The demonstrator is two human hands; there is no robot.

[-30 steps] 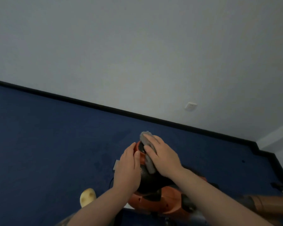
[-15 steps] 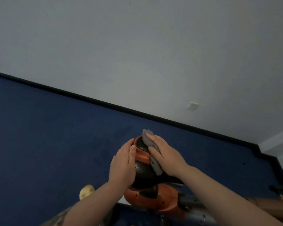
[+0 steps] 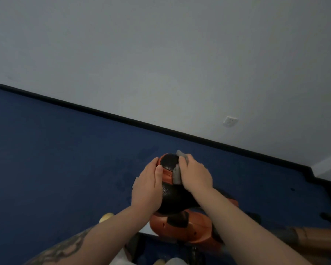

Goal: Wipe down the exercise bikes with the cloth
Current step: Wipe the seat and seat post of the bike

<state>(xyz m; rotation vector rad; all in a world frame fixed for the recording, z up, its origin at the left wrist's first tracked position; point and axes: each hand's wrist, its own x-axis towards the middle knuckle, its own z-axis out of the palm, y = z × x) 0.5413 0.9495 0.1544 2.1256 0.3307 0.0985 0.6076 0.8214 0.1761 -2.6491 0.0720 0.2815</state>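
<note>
An exercise bike's black and orange saddle (image 3: pixel 170 188) points away from me in the lower middle of the head view. Below it sits the orange body of the exercise bike (image 3: pixel 182 228). My left hand (image 3: pixel 147 186) grips the saddle's left side, thumb on the orange band. My right hand (image 3: pixel 195 175) presses a grey cloth (image 3: pixel 178 174) against the right side of the saddle's nose. The cloth's corner sticks out past my fingertips. Most of the cloth is hidden under my palm.
Blue carpet (image 3: pixel 55 159) covers the floor up to a black skirting board (image 3: pixel 122 119) and a pale wall with a white socket (image 3: pixel 230 121). A brown padded part (image 3: pixel 317 238) and a dark piece lie at the right edge. A pale yellow object (image 3: pixel 106 217) shows beside my left forearm.
My right hand has slid the cloth from the top of the saddle nose down onto its right side, uncovering the black tip. My left hand has kept its hold. The view rose slightly.
</note>
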